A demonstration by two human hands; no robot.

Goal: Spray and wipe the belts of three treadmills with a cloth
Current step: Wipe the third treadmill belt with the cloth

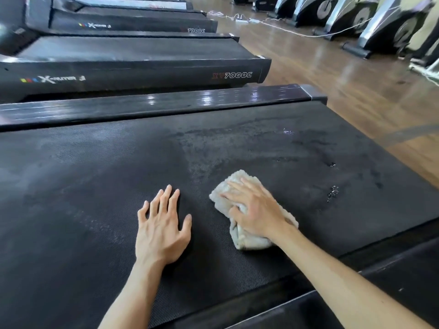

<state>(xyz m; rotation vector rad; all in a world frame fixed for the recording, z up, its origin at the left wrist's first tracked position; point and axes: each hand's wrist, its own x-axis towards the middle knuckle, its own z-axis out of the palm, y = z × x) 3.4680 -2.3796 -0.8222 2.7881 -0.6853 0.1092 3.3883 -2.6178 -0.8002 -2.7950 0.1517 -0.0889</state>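
The nearest treadmill's black belt point(99, 176) fills most of the view, with damp streaks and droplets toward its right end. My right hand point(251, 207) presses a crumpled off-white cloth point(249, 238) flat onto the belt, fingers spread over it and thumb tucked into a fold. My left hand point(161, 224) rests flat on the belt just left of the cloth, fingers straight and spread, holding nothing. A second treadmill belt point(133, 48) lies beyond, and a third point(128, 20) behind that. No spray bottle is in view.
A glossy black side rail point(152, 103) borders the near belt's far edge, and another rail point(380, 288) runs along its near edge. Wooden floor point(332, 74) lies to the right, with a white cable point(280, 28) across it and several exercise bikes point(380, 29) at the back right.
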